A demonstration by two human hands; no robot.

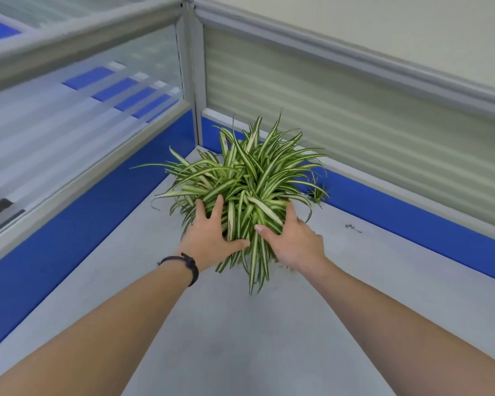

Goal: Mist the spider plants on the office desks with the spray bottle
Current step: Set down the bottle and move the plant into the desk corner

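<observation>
- Spider plant (249,181) sits in the corner of the grey desk (355,281), against the blue partition (412,212).
- Our left hand (212,238) and right hand (292,241) cup its sides, fingers spread among the leaves; the pot is hidden, so we probably grip it.
- No spray bottle in view.
- Squeezing could crease leaves; a leaf-only hold could tip the plant.

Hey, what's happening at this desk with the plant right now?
A person has both bare hands in a spider plant standing in the corner of a grey desk. The left hand and right hand press against its leaves from either side; the pot is hidden by foliage. No spray bottle is in view, so misting is not under way.
</observation>
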